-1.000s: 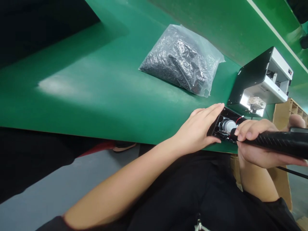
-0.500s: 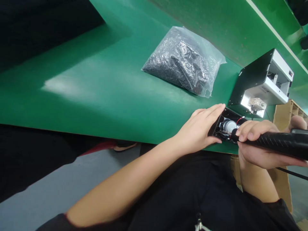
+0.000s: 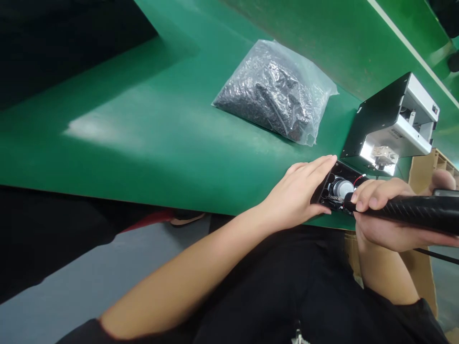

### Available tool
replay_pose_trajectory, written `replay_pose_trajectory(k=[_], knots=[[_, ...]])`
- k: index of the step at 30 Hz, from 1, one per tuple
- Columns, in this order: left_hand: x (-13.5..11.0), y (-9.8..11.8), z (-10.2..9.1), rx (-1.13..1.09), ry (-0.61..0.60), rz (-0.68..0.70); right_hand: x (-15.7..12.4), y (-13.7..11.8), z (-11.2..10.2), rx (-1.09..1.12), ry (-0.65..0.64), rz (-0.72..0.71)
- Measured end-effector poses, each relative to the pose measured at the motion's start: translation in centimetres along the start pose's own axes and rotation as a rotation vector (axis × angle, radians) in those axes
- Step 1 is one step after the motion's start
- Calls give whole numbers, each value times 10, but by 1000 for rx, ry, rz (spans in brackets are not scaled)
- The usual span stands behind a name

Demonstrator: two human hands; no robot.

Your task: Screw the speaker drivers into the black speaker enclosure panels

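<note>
On the green table (image 3: 179, 157), at the near edge, is a blk box (image 3: 322, 190). L hand (image 3: 304, 188) squeezes its end, fingers close tog., thumb apart on the near side. R hand (image 3: 383, 230) has fingers curled round a blk tool (image 3: 412, 212), tip by the box's round gray part (image 3: 343, 188). Can't tell if they touch. Plastic bag (image 3: 276, 93) & machine (image 3: 382, 119) sit farther back.

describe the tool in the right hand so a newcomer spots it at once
At the green table, toward the right, the left hand grips an open black housing. The right hand holds the tool there: long, black, rounded, with slanted ridges, unlike the boxy machine nearby.
</note>
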State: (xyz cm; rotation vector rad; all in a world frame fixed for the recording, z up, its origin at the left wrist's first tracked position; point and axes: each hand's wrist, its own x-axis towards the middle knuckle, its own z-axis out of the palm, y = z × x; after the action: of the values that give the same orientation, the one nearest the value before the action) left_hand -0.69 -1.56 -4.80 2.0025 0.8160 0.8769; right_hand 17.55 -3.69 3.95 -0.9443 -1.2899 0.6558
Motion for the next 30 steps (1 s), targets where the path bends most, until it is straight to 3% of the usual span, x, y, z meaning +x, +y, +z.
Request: replay_pose_trajectory(k=[3,6,11,16,22,27,30], knots=[[0,-1,0,6,-7,-5,-2,6,5,151,16,-140],[-1,-2,0,13,-4,0,0,5,5,100,-22,-58],[-1,-2,1,21,6,21,1,5,1,19,25,-164],[-1,-1,1,20,-9,-10,1,4,3,32,-7,-102],[0,-1,0,9,-14,-12,2,3,5,103,6,-159],[1,-1,-1,14,-15,-13,1,-3,6,48,-10,-45],[1,0,-1,11,-12,-19,1,1,4,29,4,-134]])
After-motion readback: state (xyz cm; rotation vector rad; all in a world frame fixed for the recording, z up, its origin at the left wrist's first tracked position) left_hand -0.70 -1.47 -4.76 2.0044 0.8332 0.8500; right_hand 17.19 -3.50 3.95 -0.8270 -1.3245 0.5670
